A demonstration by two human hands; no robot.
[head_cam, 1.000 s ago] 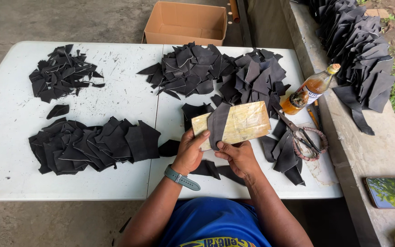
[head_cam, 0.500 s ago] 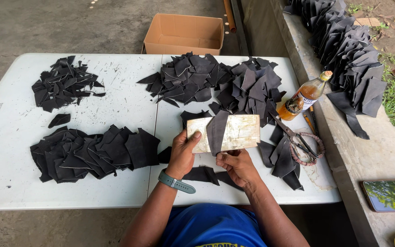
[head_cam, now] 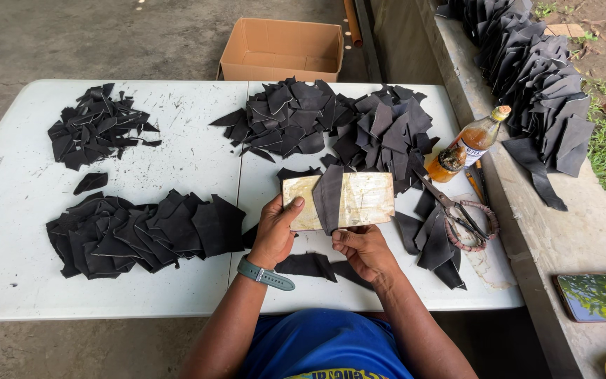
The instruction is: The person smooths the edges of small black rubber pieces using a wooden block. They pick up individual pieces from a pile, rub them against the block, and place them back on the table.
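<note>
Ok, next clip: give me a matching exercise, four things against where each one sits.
Things:
1. open brown cardboard box
2. grey-handled metal scissors
3. amber glass bottle with cork
4. flat tan rectangular block

Places:
A. held up in both hands
B. on the floor beyond the white folding table
C. at the table's right edge, by the concrete ledge
D. lying on black pieces at the table's right

Pairs: 1-B, 2-D, 3-C, 4-A
</note>
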